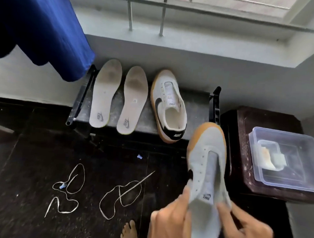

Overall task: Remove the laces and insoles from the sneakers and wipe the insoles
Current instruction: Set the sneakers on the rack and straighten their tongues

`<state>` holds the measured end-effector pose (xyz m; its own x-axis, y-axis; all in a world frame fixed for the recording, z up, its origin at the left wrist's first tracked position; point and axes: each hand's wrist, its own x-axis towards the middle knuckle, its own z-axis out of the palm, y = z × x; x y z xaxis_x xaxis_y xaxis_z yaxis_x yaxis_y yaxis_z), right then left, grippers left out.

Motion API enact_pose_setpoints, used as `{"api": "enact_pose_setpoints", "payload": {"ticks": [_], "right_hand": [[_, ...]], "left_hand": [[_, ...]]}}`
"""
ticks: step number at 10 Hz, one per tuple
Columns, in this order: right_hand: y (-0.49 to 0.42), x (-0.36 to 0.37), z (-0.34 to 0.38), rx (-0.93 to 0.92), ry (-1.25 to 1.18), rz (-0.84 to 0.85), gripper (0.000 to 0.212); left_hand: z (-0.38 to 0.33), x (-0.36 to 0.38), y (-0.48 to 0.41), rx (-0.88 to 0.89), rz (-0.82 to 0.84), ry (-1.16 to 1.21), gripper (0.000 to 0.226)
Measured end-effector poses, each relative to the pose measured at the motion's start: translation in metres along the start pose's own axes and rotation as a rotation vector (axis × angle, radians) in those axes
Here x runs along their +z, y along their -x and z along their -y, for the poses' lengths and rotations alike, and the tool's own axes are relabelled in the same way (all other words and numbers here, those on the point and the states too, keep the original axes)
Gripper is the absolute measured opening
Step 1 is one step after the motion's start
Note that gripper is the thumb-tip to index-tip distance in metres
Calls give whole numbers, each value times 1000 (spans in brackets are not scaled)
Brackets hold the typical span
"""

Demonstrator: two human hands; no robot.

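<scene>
I have the second sneaker [207, 168] up in both hands at about five o'clock in the view, toe pointing away toward twelve. My left hand [169, 223] pinches the collar on its left side, fingers closed on the fabric; my right hand [244, 234] grips the opposite collar edge, fingers likewise wrapped on it. The upper looks soft and pliable, so I judge it will fold if I squeeze; the gum sole looks stiffer, and I would take hold there or at the heel to set it down.

Both insoles, the left insole [105, 93] and the right insole [132, 100], lie flat on the dark bench [197, 102] at eleven o'clock, beside the first sneaker [168, 105]. They look thin, light and bendy; I would lift each by its heel end. Two laces [67, 188] [120, 198] lie loose on the floor at eight o'clock. A clear tub [287, 158] holding what seems a wipe cloth sits at three o'clock.
</scene>
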<state>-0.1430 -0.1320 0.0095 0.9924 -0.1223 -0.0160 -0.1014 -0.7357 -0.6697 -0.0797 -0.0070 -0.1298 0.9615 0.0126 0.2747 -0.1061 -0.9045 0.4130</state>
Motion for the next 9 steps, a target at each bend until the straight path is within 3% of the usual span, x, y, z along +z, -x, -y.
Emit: {"api": "enact_pose_setpoints", "payload": {"ticks": [1, 2, 3, 5, 9], "right_hand": [[-34, 4, -11, 155, 11, -17, 20], [-91, 9, -8, 195, 2, -15, 17], [-141, 19, -16, 208, -50, -34, 20], [-220, 36, -33, 182, -16, -42, 32], [-258, 46, -59, 172, -123, 58, 20]], "left_hand": [[-36, -144, -15, -180, 123, 261, 53], [-31, -113, -46, -126, 289, 402, 48], [-19, -86, -97, -111, 156, 301, 46], [-25, -35, -154, -160, 181, 239, 50], [-37, 13, -186, -297, 158, 187, 44]]}}
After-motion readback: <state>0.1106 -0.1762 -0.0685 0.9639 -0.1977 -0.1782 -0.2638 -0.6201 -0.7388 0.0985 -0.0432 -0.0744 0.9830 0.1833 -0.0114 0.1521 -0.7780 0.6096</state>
